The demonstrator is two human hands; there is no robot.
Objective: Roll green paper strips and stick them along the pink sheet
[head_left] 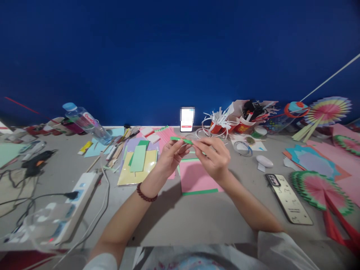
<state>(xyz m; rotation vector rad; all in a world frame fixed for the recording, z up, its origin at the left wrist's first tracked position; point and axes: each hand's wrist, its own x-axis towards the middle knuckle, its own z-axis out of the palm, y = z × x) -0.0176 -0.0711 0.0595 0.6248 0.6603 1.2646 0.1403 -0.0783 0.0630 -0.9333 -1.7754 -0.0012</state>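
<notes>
Both my hands are raised above the grey table and pinch a narrow green paper strip between them. My left hand, with a dark red bead bracelet on its wrist, grips the strip near its middle. My right hand has its fingers closed on the strip's right end. Under the hands lies a pink paper sheet with a green strip along its lower edge.
A stack of yellow, purple and green papers lies to the left, with a power strip, cables and a glue gun farther left. A phone and folded paper fans lie on the right. Cups of scraps and a water bottle stand at the back.
</notes>
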